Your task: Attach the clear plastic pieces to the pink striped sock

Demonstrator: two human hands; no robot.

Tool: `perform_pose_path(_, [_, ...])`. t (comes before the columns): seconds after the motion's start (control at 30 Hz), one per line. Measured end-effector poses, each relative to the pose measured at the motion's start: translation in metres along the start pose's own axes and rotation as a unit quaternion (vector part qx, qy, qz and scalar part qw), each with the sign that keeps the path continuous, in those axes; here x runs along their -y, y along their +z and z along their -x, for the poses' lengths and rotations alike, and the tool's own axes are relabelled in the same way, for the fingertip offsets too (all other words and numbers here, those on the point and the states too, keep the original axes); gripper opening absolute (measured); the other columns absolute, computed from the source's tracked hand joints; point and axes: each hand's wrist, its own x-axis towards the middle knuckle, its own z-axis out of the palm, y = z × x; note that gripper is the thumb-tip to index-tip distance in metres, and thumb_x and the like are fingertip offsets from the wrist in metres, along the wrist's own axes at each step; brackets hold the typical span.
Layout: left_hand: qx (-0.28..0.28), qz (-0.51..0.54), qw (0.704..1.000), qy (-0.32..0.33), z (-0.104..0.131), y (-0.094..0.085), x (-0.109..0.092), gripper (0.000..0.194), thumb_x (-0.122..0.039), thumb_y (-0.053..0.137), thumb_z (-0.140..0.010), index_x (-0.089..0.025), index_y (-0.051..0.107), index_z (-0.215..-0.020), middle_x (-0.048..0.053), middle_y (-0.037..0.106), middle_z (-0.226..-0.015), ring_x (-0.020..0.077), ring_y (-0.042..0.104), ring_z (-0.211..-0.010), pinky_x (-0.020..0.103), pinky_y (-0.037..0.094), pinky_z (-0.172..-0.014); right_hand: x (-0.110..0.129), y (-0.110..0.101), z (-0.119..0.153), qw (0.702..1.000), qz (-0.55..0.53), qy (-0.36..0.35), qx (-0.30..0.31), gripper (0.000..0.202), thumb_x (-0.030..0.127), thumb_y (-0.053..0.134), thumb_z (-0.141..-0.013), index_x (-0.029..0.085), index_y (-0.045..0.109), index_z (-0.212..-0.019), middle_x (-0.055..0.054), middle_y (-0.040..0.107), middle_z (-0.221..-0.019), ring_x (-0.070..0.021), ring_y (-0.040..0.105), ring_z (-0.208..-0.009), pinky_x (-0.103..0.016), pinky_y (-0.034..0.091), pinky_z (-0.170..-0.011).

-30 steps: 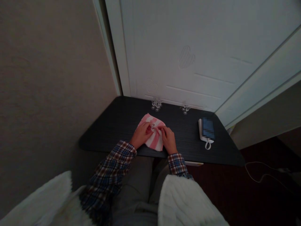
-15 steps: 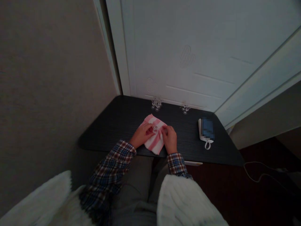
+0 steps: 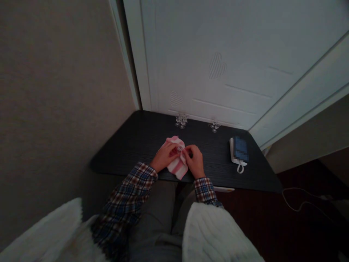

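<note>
A pink-and-white striped cloth [image 3: 177, 168] lies bunched near the front of the dark table. Over it, my left hand [image 3: 164, 157] is closed, its fingertips pinching a small clear piece with a round end [image 3: 179, 148]; its exact kind is too small to tell. My right hand [image 3: 195, 160] is closed too, gripping a fold of the cloth against the right side of that piece. The cloth and fingers hide the piece's lower part.
On the black table [image 3: 131, 145], a cluster of small clear pieces [image 3: 181, 120] stands at the back by the white door panel [image 3: 191, 54]. A smaller cluster [image 3: 215, 126] is right of it. Farther right lies a blue-and-white object with a strap loop [image 3: 239, 150].
My right hand has moved slightly left, folding the cloth's right side in around the clear piece. The cloth is more bunched than before, while my left hand has barely moved.
</note>
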Motion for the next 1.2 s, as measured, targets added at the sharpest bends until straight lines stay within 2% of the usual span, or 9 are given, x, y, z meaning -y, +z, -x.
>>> perform_pose_path(0.17, [-0.014,0.018,1.000,-0.018,0.000,0.000,-0.002,0.035,-0.031,0.056,-0.088,-0.015,0.052,-0.120,0.010,0.058,-0.116,0.0217,0.060,-0.098,0.042,0.052,-0.082,0.001,0.001,-0.001,0.999,-0.021,-0.032,0.038,0.019,0.030,0.052,-0.092,0.015,0.060,-0.102,-0.004,0.064,-0.099,-0.0147,0.062,-0.083,-0.034,0.053,-0.075])
perform_pose_path(0.27, [-0.015,0.017,1.000,-0.014,0.000,-0.001,-0.004,0.041,-0.031,0.056,-0.088,-0.017,0.048,-0.126,0.011,0.054,-0.125,0.0242,0.058,-0.105,0.046,0.050,-0.087,-0.002,0.002,-0.001,0.998,-0.022,-0.039,0.042,0.019,0.030,0.052,-0.092,0.015,0.060,-0.102,-0.005,0.063,-0.100,-0.0152,0.062,-0.085,-0.034,0.053,-0.076])
perform_pose_path(0.37, [-0.010,0.011,1.000,-0.001,0.000,-0.001,-0.001,0.038,-0.031,0.057,-0.087,-0.017,0.052,-0.122,0.011,0.053,-0.127,0.0263,0.053,-0.113,0.050,0.045,-0.094,-0.006,0.003,-0.001,0.998,-0.019,-0.045,0.044,0.018,0.029,0.053,-0.092,0.015,0.061,-0.100,-0.005,0.063,-0.101,-0.0155,0.062,-0.087,-0.035,0.052,-0.077])
perform_pose_path(0.53, [-0.002,-0.003,1.000,0.006,0.000,0.001,0.004,0.029,-0.032,0.056,-0.088,-0.016,0.058,-0.112,0.009,0.059,-0.117,0.0245,0.055,-0.110,0.049,0.044,-0.094,-0.009,0.004,-0.002,0.998,-0.015,-0.048,0.036,0.018,0.029,0.053,-0.092,0.016,0.062,-0.098,-0.005,0.063,-0.101,-0.0155,0.061,-0.087,-0.035,0.052,-0.078])
perform_pose_path(0.77, [-0.007,-0.005,1.000,0.016,0.000,-0.002,-0.001,0.037,-0.031,0.057,-0.088,-0.017,0.053,-0.121,0.011,0.053,-0.129,0.0274,0.049,-0.119,0.052,0.041,-0.098,-0.004,0.002,-0.001,0.998,-0.020,-0.058,0.015,0.018,0.029,0.052,-0.092,0.016,0.061,-0.101,-0.005,0.062,-0.105,-0.0171,0.061,-0.093,-0.038,0.051,-0.082])
perform_pose_path(1.0, [-0.001,-0.028,1.000,0.008,0.000,0.000,0.003,0.030,-0.031,0.057,-0.088,-0.015,0.058,-0.112,0.009,0.058,-0.118,0.0245,0.055,-0.110,0.048,0.045,-0.093,-0.006,0.002,0.000,0.998,-0.017,-0.059,0.012,0.018,0.029,0.053,-0.092,0.016,0.061,-0.099,-0.005,0.063,-0.102,-0.0162,0.061,-0.089,-0.036,0.051,-0.079])
perform_pose_path(1.1, [0.002,-0.040,0.999,0.008,0.000,0.000,0.002,0.026,-0.032,0.057,-0.088,-0.015,0.059,-0.108,0.008,0.060,-0.112,0.0230,0.057,-0.104,0.046,0.047,-0.090,-0.004,0.001,-0.001,0.998,-0.017,-0.055,0.005,0.019,0.029,0.052,-0.092,0.016,0.060,-0.104,-0.006,0.061,-0.106,-0.0172,0.060,-0.092,-0.037,0.051,-0.081])
perform_pose_path(1.2, [-0.006,-0.051,0.999,0.011,0.000,0.000,-0.001,0.028,-0.032,0.057,-0.087,-0.015,0.058,-0.110,0.009,0.057,-0.117,0.0239,0.055,-0.107,0.046,0.046,-0.090,0.005,-0.004,-0.001,0.998,-0.019,-0.059,-0.002,0.027,0.030,0.052,-0.092,0.017,0.055,-0.116,-0.007,0.059,-0.114,-0.0201,0.059,-0.099,-0.042,0.049,-0.085])
